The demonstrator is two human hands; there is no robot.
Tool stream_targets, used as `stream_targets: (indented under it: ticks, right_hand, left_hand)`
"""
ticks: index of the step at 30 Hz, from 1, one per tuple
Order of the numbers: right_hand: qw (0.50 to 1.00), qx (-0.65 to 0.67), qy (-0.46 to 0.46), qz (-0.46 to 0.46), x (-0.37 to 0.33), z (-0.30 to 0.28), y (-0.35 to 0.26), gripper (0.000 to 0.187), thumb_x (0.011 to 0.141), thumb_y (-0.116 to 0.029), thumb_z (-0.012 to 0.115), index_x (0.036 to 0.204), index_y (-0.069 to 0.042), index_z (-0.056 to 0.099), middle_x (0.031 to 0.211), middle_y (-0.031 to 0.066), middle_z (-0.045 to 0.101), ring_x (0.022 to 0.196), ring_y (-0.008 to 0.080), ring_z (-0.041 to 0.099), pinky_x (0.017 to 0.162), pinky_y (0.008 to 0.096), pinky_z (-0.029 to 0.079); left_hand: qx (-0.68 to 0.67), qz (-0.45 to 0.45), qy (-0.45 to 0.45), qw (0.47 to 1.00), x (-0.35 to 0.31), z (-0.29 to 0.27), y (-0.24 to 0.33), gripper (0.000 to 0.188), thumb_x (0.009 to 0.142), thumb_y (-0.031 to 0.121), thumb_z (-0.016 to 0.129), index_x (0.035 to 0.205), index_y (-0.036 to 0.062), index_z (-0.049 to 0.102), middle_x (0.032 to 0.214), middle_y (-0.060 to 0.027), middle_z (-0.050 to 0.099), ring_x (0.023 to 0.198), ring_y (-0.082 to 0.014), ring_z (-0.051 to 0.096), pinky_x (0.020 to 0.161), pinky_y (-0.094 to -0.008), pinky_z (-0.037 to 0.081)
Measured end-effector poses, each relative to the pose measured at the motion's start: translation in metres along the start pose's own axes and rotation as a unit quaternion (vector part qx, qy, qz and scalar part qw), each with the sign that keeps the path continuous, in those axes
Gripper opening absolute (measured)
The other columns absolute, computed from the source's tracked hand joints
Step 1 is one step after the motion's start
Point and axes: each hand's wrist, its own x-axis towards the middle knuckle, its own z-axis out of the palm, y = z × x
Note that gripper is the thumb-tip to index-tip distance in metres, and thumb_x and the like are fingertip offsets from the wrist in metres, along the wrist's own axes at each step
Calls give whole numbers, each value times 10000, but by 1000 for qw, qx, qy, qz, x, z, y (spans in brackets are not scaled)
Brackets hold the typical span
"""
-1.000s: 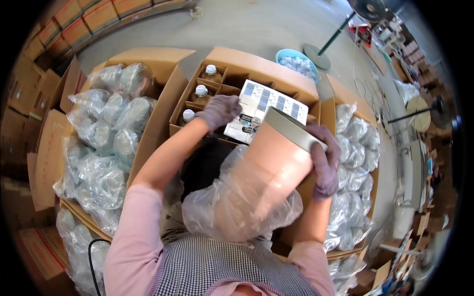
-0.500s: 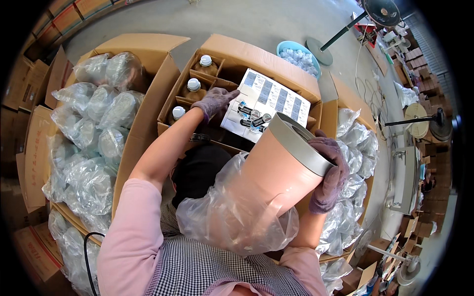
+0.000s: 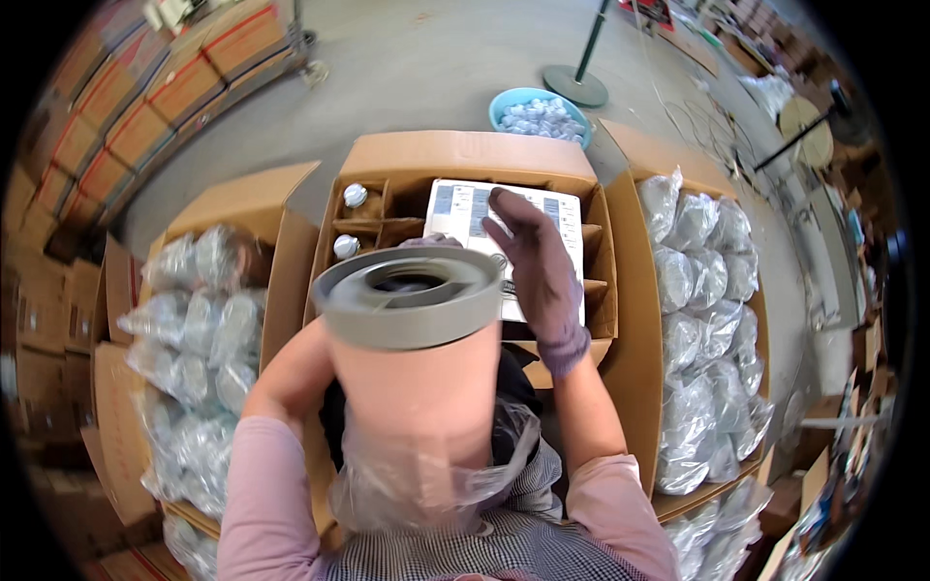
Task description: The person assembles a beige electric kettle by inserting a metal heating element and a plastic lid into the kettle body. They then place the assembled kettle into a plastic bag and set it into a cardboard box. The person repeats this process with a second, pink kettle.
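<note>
A pink cylindrical bin (image 3: 417, 392) with a grey top ring and a dark round opening stands upright before my body, slightly blurred. A loose clear plastic bag (image 3: 387, 484) bunches round its lower part. My right hand (image 3: 541, 266), in a purple-grey glove, is raised just beyond the bin's right side, fingers stretched out and holding nothing. It is over a white sheet (image 3: 455, 203) with printed blocks of labels, which lies across the divided carton. Of my gloved left hand (image 3: 436, 239) only a bit shows behind the bin's rim; its fingers are hidden.
The divided carton (image 3: 465, 150) ahead holds white-capped bottles (image 3: 356, 196). Cartons of plastic-wrapped goods flank me, left (image 3: 199, 324) and right (image 3: 707, 329). Beyond are a blue basin (image 3: 496, 105) of small white pieces, a stand base (image 3: 576, 85) and stacked cartons (image 3: 184, 87).
The bin has swung left and more upright in front of me. My right hand has left its rim and reached forward over the sheet. My left hand is now mostly hidden; the view has turned.
</note>
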Motion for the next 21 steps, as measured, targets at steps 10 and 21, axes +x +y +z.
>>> stream_targets:
  ticks: [10,21]
  right_hand:
    - [608,-757,-171,164,51,-164,123,765,777,-491,718,1424,-158,484,1496,79,440,1426,230,334,1201,478,157]
    - [583,-794,-158,72,47,-168,130,752,816,-583,649,1416,-155,504,1513,93,428,1435,232,329,1189,469,194]
  left_hand:
    - [258,164,86,948,42,51,-48,213,808,264,772,983,158,709,960,-51,667,895,-265,631,815,-420,479]
    - [311,58,118,941,84,50,-108,538,716,344,825,1200,188,650,1304,-75,568,1301,-324,463,1082,-486,327]
